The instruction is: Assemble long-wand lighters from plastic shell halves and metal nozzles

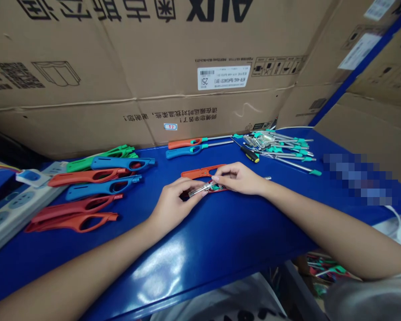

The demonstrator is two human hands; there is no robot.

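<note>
My left hand [173, 200] is closed around a small clear lighter fuel tank [197, 191], held tilted above the blue table. At the tank's inner end, the fingertips of my right hand [242, 179] are pinched together on it. Behind my hands lies an orange lighter casing half [194, 172]. Beneath my fingers is a second, reddish casing half with a green part [215, 185] in it, mostly hidden. A metal tube end [268, 178] sticks out past my right wrist.
Lighter casings in green, blue [103, 189] and red are stacked at left beside a power strip [22, 203]. Behind lie two long lighters [183, 152], a screwdriver [250, 154] and a pile of metal tubes with green parts [287, 149]. A cardboard wall [120, 80] bounds the back.
</note>
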